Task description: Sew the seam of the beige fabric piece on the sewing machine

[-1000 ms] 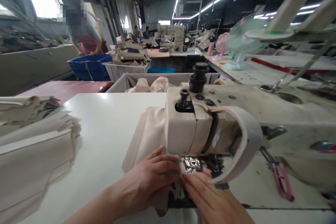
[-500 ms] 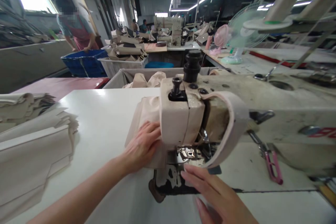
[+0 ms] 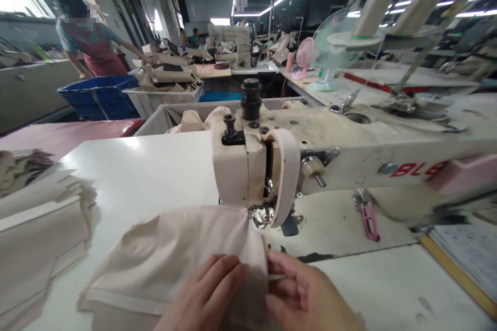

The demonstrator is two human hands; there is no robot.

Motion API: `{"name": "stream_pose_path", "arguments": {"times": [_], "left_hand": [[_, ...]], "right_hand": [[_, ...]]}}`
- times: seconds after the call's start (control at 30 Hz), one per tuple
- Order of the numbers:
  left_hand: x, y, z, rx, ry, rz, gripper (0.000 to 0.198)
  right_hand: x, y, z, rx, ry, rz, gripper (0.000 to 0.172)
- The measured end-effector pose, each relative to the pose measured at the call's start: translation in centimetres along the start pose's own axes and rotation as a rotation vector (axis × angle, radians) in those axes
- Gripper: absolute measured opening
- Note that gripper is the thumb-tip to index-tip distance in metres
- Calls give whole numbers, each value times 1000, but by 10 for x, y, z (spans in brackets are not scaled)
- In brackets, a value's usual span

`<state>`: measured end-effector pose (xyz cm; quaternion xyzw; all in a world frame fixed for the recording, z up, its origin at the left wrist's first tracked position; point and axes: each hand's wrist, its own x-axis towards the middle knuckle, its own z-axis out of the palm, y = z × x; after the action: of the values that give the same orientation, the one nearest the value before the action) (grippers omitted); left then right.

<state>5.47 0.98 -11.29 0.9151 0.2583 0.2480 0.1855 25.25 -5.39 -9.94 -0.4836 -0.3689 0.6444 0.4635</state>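
Observation:
A beige fabric piece (image 3: 171, 258) lies on the white table in front of the sewing machine (image 3: 295, 160), its right edge near the presser foot (image 3: 261, 215). My left hand (image 3: 205, 297) rests on the cloth with fingers laid flat and slightly bent. My right hand (image 3: 306, 297) pinches the cloth's right edge between thumb and fingers, just below the needle area.
A stack of beige cut pieces (image 3: 34, 227) sits at the left. Pink thread snips (image 3: 368, 217) lie right of the needle. A grey bin (image 3: 182, 114) with fabric stands behind the table. A person (image 3: 89, 41) stands by a blue crate (image 3: 99, 95). A fan (image 3: 330, 51) and thread cones (image 3: 380, 0) stand at the right.
The fabric has been pulled out from behind the machine head toward me. Both hands moved down to the near edge. The view shifted right and back.

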Motion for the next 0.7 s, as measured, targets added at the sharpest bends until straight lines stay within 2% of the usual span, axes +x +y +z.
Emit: {"name": "stream_pose_path", "arguments": {"times": [0.13,0.2,0.3,0.37,0.53,0.7], "left_hand": [[23,3,-15,-242,-30,-157,32],[41,3,-16,-300,-27,-131,31],[64,-2,-7,-341,-4,-98,27],[72,-5,2,-352,1,-150,22],[69,-11,16,-373,26,-273,15],[66,-10,17,-441,78,-288,9]], "right_hand": [[17,-18,-3,195,0,36,31],[20,-20,-4,216,16,66,29],[20,-18,-4,193,62,107,34],[19,-15,-4,193,57,107,37],[21,-12,-8,249,22,81,36],[30,-9,-11,81,156,92,34]]}}
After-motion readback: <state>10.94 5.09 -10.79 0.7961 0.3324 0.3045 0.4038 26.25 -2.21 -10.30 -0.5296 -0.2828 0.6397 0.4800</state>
